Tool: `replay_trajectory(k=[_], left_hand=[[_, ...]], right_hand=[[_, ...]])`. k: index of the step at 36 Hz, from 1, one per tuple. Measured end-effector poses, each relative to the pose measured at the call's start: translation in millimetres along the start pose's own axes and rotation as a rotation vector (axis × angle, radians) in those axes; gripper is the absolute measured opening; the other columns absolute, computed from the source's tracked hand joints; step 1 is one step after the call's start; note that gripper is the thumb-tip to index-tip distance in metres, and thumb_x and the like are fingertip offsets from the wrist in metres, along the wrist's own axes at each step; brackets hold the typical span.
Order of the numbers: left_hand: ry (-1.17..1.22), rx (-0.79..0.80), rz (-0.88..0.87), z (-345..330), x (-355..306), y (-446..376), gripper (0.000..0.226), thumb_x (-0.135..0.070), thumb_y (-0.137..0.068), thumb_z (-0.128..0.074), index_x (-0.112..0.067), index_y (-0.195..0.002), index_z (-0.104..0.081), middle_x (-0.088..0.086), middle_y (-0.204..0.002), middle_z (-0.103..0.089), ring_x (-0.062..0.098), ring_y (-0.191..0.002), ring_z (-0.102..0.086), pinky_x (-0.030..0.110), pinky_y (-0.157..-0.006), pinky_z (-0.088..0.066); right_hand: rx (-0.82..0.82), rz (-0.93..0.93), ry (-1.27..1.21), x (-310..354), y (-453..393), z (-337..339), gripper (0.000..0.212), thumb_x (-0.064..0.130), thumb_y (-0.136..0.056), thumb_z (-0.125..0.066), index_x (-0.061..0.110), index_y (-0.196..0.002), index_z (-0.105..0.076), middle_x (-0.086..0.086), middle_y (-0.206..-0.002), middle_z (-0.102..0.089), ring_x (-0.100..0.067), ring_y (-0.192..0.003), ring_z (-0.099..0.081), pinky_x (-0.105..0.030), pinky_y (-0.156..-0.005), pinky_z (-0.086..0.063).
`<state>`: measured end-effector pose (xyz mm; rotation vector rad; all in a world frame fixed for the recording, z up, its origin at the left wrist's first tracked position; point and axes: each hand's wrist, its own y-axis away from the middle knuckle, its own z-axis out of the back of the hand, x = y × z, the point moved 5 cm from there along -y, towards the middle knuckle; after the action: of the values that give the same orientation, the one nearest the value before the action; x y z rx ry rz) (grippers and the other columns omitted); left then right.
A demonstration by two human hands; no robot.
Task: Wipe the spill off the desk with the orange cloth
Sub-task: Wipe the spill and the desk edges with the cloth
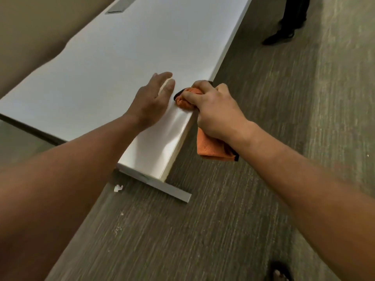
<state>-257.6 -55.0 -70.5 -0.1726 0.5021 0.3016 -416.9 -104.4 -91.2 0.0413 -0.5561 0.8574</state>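
Right hand (pixel 215 110) grips the orange cloth (pixel 183 99) at the desk's (pixel 113 63) right edge, left hand (pixel 151 98) flat, empty; the dangling tail (off the edge) may miss any spill

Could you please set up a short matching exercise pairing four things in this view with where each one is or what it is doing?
Things:
1. left hand
2. right hand
3. orange cloth
4. scrap of white paper

Places or states:
A. lying on the floor near the desk's foot
B. bunched in a fist, one end hanging below the desk edge
C. resting flat and open on the desk
D. closed around the cloth at the desk edge

Pairs: 1-C, 2-D, 3-B, 4-A
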Motion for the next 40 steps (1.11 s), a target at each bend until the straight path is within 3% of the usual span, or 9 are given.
replay_trajectory(k=[2,8,11,13,17,22,30,35,40], left_hand=[[-0.035,0.039,0.02,-2,2,7,0.05,-0.042,-0.109,-0.032,-0.022,-0.155,-0.036,0.004,-0.163,-0.031,0.02,-0.154,-0.019,0.039,-0.122,-0.02],[-0.101,0.075,0.016,-18,4,17,0.055,-0.043,-0.11,-0.027,-0.019,-0.159,-0.026,0.002,-0.167,-0.021,0.019,-0.156,-0.007,0.038,-0.124,-0.007],[-0.282,0.146,0.008,-28,6,13,0.065,-0.056,-0.104,-0.02,-0.025,-0.161,-0.018,-0.001,-0.17,-0.009,0.018,-0.156,0.0,0.042,-0.124,-0.003],[-0.379,0.193,-0.011,-32,7,12,0.072,-0.061,-0.1,-0.016,-0.025,-0.162,-0.009,-0.001,-0.17,0.001,0.018,-0.156,0.006,0.043,-0.124,-0.001],[-0.416,0.204,-0.026,-30,8,12,0.081,-0.069,-0.094,-0.011,-0.025,-0.162,-0.004,-0.002,-0.17,0.005,0.018,-0.155,0.008,0.043,-0.125,0.001],[-0.449,0.212,-0.034,-32,7,12,0.086,-0.07,-0.09,-0.008,-0.023,-0.162,-0.002,0.001,-0.17,0.005,0.021,-0.156,0.008,0.044,-0.125,0.001],[-0.454,0.198,-0.041,-35,10,12,0.078,-0.067,-0.096,-0.011,-0.026,-0.162,0.0,-0.001,-0.17,0.008,0.018,-0.155,0.011,0.044,-0.125,0.002],[-0.446,0.195,-0.048,-33,7,13,0.084,-0.07,-0.092,-0.008,-0.024,-0.162,-0.001,0.001,-0.17,0.006,0.02,-0.155,0.01,0.044,-0.125,0.002],[-0.459,0.199,-0.043,-34,9,15,0.078,-0.067,-0.097,-0.011,-0.024,-0.162,-0.001,0.0,-0.17,0.007,0.02,-0.155,0.01,0.045,-0.125,0.002]], right_hand=[[-0.027,0.006,-0.046,5,12,-6,0.052,0.019,-0.097,-0.046,0.04,-0.145,-0.047,0.003,-0.153,-0.036,-0.036,-0.115,-0.04,-0.056,-0.096,-0.049],[-0.075,0.076,-0.199,6,44,-18,0.055,0.013,-0.093,-0.047,0.038,-0.142,-0.052,0.006,-0.157,-0.035,-0.031,-0.112,-0.043,-0.045,-0.1,-0.046],[-0.124,0.069,-0.446,-12,59,-23,0.055,0.007,-0.092,-0.049,0.033,-0.14,-0.058,0.009,-0.153,-0.04,-0.023,-0.126,-0.048,-0.037,-0.109,-0.042],[-0.213,0.005,-0.641,-25,67,-28,0.052,0.003,-0.095,-0.05,0.026,-0.14,-0.059,0.008,-0.149,-0.044,-0.012,-0.132,-0.047,-0.04,-0.11,-0.045],[-0.324,-0.08,-0.845,-22,74,-50,0.056,-0.004,-0.096,-0.051,0.023,-0.145,-0.054,0.005,-0.153,-0.041,-0.019,-0.133,-0.05,-0.049,-0.103,-0.052],[-0.425,-0.106,-0.821,6,77,-83,0.057,0.009,-0.098,-0.05,0.029,-0.151,-0.044,0.001,-0.158,-0.034,-0.01,-0.145,-0.036,-0.034,-0.12,-0.034],[-0.42,-0.112,-0.916,0,90,-94,0.057,0.002,-0.097,-0.05,0.025,-0.15,-0.046,0.004,-0.152,-0.044,-0.013,-0.138,-0.046,-0.044,-0.114,-0.042],[-0.469,-0.201,-0.982,-6,68,-79,0.055,0.006,-0.098,-0.05,0.028,-0.148,-0.049,0.006,-0.149,-0.047,-0.007,-0.136,-0.046,-0.04,-0.114,-0.043],[-0.478,-0.146,-0.937,14,87,-95,0.057,0.006,-0.099,-0.05,0.032,-0.15,-0.045,0.008,-0.156,-0.041,-0.005,-0.143,-0.039,-0.029,-0.119,-0.035]])
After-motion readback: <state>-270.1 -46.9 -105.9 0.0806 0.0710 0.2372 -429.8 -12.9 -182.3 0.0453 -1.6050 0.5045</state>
